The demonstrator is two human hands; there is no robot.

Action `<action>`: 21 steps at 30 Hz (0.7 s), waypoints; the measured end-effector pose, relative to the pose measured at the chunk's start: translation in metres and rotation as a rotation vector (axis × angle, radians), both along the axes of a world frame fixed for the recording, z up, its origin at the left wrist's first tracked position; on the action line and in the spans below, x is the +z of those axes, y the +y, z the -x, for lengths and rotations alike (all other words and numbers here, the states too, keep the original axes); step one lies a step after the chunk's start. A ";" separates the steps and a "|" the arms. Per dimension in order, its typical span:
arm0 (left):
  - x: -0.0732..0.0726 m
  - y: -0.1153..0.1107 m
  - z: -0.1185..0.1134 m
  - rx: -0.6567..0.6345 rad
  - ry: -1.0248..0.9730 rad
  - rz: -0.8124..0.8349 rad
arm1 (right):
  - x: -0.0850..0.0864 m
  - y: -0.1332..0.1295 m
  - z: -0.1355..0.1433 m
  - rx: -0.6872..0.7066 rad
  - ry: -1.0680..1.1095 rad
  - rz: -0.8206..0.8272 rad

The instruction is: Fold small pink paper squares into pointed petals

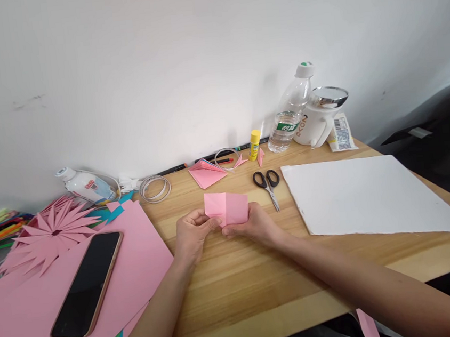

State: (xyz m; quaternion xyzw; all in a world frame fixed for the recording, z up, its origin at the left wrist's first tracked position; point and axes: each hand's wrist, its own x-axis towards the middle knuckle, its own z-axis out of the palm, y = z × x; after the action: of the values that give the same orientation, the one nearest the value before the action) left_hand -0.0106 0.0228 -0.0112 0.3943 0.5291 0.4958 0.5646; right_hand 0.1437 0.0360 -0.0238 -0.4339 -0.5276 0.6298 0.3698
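Note:
A small pink paper square (236, 208) with crease lines is held up over the middle of the wooden table. My left hand (193, 233) pinches its lower left part between thumb and fingers. At its lower right edge, my right hand (255, 224) grips it, thumb in front and fingers hidden behind. Just beyond the hands lies a stack of folded pink paper (208, 174). Black-handled scissors (267, 185) rest to the right of the held paper.
Large pink sheets (143, 236) bear a phone (87, 285) and pink paper stars (57, 231) at left. White board (364, 194) lies right. Along the wall stand a glue stick (254, 145), water bottle (289, 111) and mug (318, 118); a tape coil (155, 189) lies nearby.

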 end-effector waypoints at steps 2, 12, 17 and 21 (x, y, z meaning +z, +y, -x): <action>0.001 0.000 0.000 -0.011 -0.025 0.000 | 0.001 0.000 0.000 -0.020 -0.013 0.009; -0.003 -0.001 -0.002 0.027 0.061 -0.017 | 0.001 -0.002 0.002 -0.040 -0.060 -0.035; -0.005 0.000 -0.001 0.052 0.074 -0.040 | 0.002 -0.003 0.001 0.017 0.008 -0.040; -0.006 -0.001 0.000 0.027 0.088 -0.043 | 0.002 -0.002 0.000 0.016 0.053 -0.065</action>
State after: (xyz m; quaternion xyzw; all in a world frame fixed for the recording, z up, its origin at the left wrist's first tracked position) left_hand -0.0109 0.0223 -0.0174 0.4205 0.5481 0.4968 0.5253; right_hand 0.1437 0.0336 -0.0220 -0.4006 -0.5414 0.6264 0.3925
